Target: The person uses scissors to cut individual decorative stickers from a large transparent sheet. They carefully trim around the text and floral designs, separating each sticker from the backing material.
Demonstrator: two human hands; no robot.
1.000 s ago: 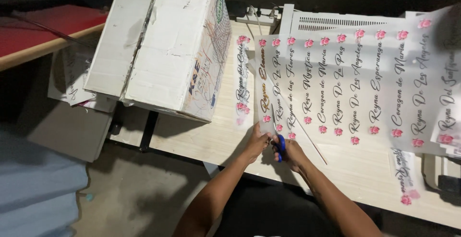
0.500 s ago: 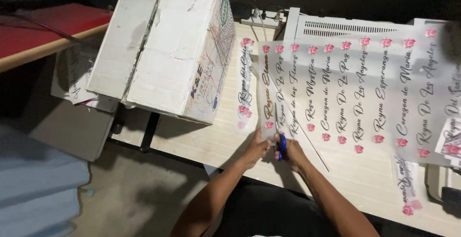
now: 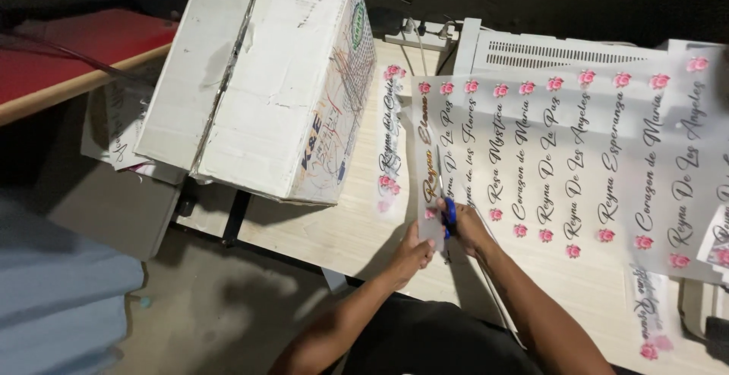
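Observation:
A large clear printed sheet (image 3: 577, 162) with rows of script lettering and pink roses lies across the wooden table (image 3: 334, 231). My right hand (image 3: 469, 227) grips blue-handled scissors (image 3: 446, 208), whose blades point away from me into the sheet's near left edge. My left hand (image 3: 414, 250) pinches the leftmost strip of the sheet (image 3: 427, 155) just left of the blades. A separate cut strip (image 3: 390, 139) lies on the table beside it.
A big white cardboard box (image 3: 258, 79) stands on the table's left end. A white machine with vents (image 3: 562, 52) and a power strip (image 3: 414, 37) sit at the back. Another cut strip (image 3: 649, 314) lies at the near right. A red-topped bench (image 3: 68, 56) is at far left.
The scissors have advanced slightly up the sheet between the first two columns; both hands stay at its near edge. The camera has shifted a little.

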